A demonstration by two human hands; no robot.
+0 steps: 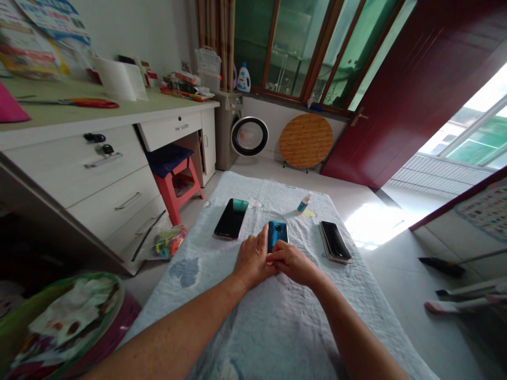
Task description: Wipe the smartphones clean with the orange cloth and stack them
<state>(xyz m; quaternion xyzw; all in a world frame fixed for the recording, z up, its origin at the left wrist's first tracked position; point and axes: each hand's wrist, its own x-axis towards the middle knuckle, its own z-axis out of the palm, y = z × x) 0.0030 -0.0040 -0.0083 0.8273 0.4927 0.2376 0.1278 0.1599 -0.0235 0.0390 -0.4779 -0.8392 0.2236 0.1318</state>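
Note:
Near the middle of the cloth-covered table (253,327) lies a blue phone (278,230), its camera block facing up. My left hand (255,257) holds the phone's left edge and lower end, thumb and fingers around it. Across the phone's lower part, my right hand (292,259) has its fingers bent and pressed together; whatever they grip is too small to name. A dark phone (232,217) rests to the left. Another black phone (336,240) sits on the right, on top of a paler flat item. A small spray bottle (303,203) stands behind the blue phone.
A white desk (174,113) with drawers runs along the left, with a red stool (178,184) under it. A waste bin (119,311) stands at the lower left. Beyond the table are a washing machine (227,126) with its door open and a round wooden board (306,140).

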